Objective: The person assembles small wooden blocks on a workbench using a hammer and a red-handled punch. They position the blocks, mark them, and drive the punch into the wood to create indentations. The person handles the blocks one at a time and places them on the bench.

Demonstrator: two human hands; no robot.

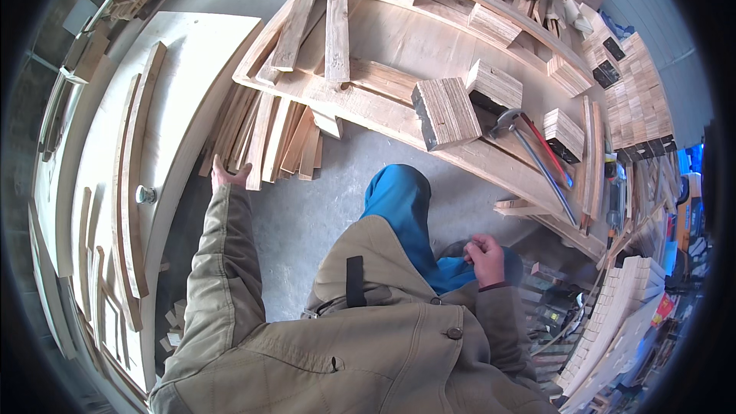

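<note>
My left hand (pixel 230 174) reaches out with thumb and fingers apart, at the near end of a bundle of wooden strips (pixel 264 136). It appears to hold nothing; whether the fingertips touch the strips, I cannot tell. The strips lie on the grey floor, partly under a long wooden frame (pixel 376 111). My right hand (pixel 487 262) is closed, fingers curled together, close to my blue-trousered leg. Anything inside its fingers is too small or hidden to make out.
Laminated wood blocks (pixel 447 113) and a hammer (pixel 506 119) lie on the frame, beside a red-handled tool (pixel 543 143). Two loose boards (pixel 337 31) cross its far left corner. A pale panel (pixel 184 54) carrying long strips stands left. Stacked blocks (pixel 636 92) rise at right.
</note>
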